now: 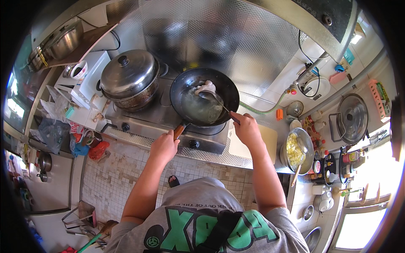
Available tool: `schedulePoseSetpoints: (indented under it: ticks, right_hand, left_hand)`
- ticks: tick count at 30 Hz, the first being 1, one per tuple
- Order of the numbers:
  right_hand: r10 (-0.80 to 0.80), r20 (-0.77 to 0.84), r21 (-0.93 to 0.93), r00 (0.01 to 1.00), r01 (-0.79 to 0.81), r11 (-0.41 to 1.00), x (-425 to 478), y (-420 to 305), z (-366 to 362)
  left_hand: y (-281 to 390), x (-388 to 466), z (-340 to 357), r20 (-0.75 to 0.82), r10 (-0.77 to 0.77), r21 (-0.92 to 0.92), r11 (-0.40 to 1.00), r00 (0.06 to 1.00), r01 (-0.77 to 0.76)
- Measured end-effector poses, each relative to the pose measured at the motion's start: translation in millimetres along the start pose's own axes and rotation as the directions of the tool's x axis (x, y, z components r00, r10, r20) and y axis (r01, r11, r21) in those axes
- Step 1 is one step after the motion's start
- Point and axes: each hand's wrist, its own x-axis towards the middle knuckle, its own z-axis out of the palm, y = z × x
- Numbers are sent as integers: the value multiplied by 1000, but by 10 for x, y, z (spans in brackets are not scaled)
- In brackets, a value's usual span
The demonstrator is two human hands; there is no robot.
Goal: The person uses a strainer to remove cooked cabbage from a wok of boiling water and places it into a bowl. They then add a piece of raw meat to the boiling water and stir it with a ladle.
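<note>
A dark wok (190,107) sits over the right burner of a steel gas stove (142,123). My left hand (164,147) is closed around the wok's wooden handle (179,131). With my right hand (246,128) I grip the handle of a metal ladle (208,95), whose bowl is inside the wok. A pale, whitish lump of food (207,86) lies against the ladle's bowl, above some cloudy liquid (202,110) in the wok. The end of the ladle's handle is hidden in my right hand.
A lidded steel pot (128,76) stands on the left burner. Right of the stove are a pale cutting board (269,139) and a metal bowl (308,167) of yellowish pieces with a spoon. Bottles (316,126) and a hanging lid (352,118) are farther right. A hood edge (303,19) overhangs the stove.
</note>
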Motion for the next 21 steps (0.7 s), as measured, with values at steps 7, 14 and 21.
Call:
schedulePoseSetpoints:
  ticks: [7,14,21]
  right_hand:
    - [25,-160,-18,987,-29,999,210,74,100]
    - [5,-111,-91,994,-16,996,386,150,314]
    - [0,-33,-39,999,-1,999,199,139,-69]
  left_hand:
    - [-31,23,42,-19,11,-19,1000,1000,-12]
    - [24,5,-43,4,4,3,1000,1000,-4]
    - [-7,32,-91,-13,37,-35,999,999,-38]
